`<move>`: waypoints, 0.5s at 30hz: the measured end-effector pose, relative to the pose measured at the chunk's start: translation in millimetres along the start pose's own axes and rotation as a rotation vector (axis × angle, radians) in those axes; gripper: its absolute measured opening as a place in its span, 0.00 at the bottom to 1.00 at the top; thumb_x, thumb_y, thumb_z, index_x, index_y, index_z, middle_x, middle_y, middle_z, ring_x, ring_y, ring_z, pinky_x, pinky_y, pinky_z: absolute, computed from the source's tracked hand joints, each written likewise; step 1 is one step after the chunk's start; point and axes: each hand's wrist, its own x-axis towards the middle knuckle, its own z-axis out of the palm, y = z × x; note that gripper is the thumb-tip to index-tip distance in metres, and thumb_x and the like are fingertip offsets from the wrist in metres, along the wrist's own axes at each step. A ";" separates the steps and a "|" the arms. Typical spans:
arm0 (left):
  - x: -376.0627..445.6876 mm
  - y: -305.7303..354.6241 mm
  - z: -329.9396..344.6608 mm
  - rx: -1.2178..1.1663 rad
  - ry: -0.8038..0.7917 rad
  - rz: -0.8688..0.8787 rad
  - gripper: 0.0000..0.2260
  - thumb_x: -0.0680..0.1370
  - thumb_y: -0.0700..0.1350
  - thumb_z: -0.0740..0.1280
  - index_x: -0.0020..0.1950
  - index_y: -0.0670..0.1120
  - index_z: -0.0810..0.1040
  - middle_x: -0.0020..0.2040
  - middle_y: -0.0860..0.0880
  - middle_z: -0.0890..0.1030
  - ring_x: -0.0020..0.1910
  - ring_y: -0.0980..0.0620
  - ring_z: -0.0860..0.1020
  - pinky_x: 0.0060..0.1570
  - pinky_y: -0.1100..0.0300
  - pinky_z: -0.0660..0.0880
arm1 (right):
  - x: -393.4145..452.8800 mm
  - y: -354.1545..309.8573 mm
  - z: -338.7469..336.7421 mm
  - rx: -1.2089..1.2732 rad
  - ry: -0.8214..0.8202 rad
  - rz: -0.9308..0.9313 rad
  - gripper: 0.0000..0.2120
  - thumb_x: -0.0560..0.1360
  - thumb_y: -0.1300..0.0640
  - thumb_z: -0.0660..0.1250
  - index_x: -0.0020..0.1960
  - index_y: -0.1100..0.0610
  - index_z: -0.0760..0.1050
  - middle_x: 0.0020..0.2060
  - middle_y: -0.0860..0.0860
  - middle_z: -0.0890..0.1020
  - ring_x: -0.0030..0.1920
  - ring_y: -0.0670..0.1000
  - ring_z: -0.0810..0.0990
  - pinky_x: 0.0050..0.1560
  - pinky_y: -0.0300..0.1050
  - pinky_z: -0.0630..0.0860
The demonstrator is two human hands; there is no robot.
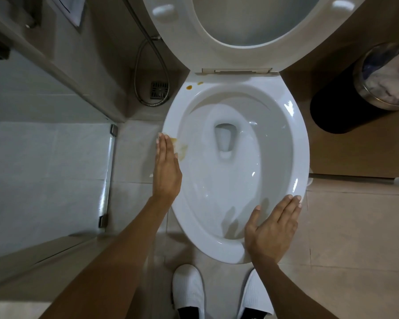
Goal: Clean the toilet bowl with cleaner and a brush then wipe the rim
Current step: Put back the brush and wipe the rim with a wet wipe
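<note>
This is looking like a small home or hotel bathroom. A white toilet bowl [237, 162] is sitting between the left hand [166, 171] and the right hand [273, 229], with its seat [207, 31] standing raised beyond them. Left of the left hand, a glass shower door [44, 171] is closing off a shower area, and a metal hose [148, 72] is looping down beside a floor drain [159, 90]. Beyond the right hand, a dark bin [364, 93] holding crumpled paper is standing by the wall. Pale floor tiles [345, 231] are running beneath both hands.
</note>
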 end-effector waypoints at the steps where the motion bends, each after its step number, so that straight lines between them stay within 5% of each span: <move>1: 1.8 0.5 -1.8 -0.012 0.030 0.004 0.25 0.80 0.32 0.53 0.77 0.39 0.49 0.78 0.43 0.50 0.77 0.46 0.50 0.74 0.52 0.56 | 0.0 0.2 0.0 0.004 0.000 -0.001 0.36 0.77 0.45 0.51 0.78 0.63 0.47 0.77 0.60 0.51 0.77 0.57 0.50 0.73 0.58 0.59; 5: 14.1 -6.4 -13.9 -0.033 0.047 0.031 0.29 0.77 0.26 0.53 0.77 0.42 0.53 0.77 0.46 0.54 0.75 0.49 0.57 0.71 0.60 0.58 | -0.2 -0.3 -0.5 0.007 0.000 0.000 0.36 0.77 0.45 0.51 0.78 0.63 0.47 0.77 0.60 0.51 0.77 0.57 0.50 0.73 0.58 0.58; 10: 18.9 -14.0 -15.1 -0.055 -0.073 0.041 0.29 0.82 0.46 0.56 0.78 0.45 0.43 0.79 0.49 0.45 0.77 0.49 0.50 0.69 0.57 0.57 | 0.3 0.3 0.4 -0.001 -0.001 0.003 0.36 0.77 0.44 0.50 0.78 0.63 0.47 0.77 0.60 0.51 0.77 0.57 0.50 0.73 0.58 0.58; 15: 12.5 -14.8 -6.6 0.004 -0.036 -0.053 0.28 0.83 0.50 0.52 0.77 0.43 0.42 0.78 0.47 0.45 0.77 0.50 0.44 0.75 0.53 0.47 | 0.4 0.1 0.2 -0.006 0.002 0.008 0.36 0.77 0.44 0.51 0.78 0.63 0.48 0.77 0.59 0.52 0.77 0.57 0.50 0.73 0.57 0.58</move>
